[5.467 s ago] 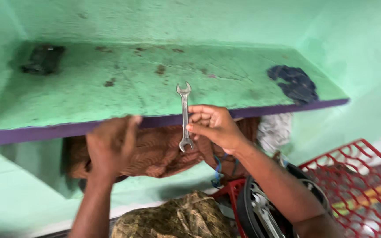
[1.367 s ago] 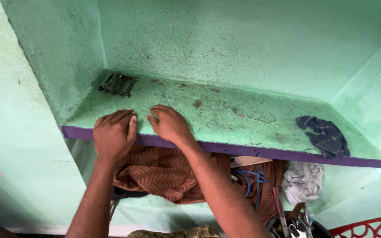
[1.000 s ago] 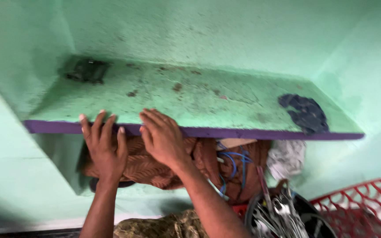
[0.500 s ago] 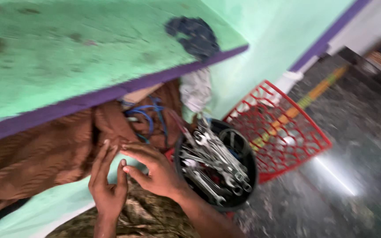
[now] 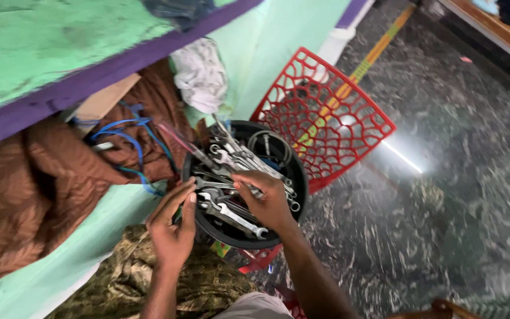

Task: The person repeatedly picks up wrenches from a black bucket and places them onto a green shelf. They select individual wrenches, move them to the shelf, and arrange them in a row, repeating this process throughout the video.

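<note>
Reaching into a round black bucket (image 5: 293, 177) full of shiny metal wrenches (image 5: 237, 171), the right hand (image 5: 267, 201) lies on top of the pile with its fingers bent over one; I cannot tell if it grips it. The left hand (image 5: 172, 227) is loosely open, touching the bucket's near rim. A red plastic basket (image 5: 326, 112) sits just behind. Brown cloth (image 5: 36, 183) and blue wires (image 5: 128, 139) hang under the purple-edged green shelf (image 5: 42, 53).

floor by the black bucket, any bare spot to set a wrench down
Yes: the dark marbled floor right of the red plastic lattice lies bare. The green shelf top also shows open surface. It is crowded inside the black bucket, where wrenches pile up and the right hand digs; the left hand sits at its rim, brown cloth beside.
</note>
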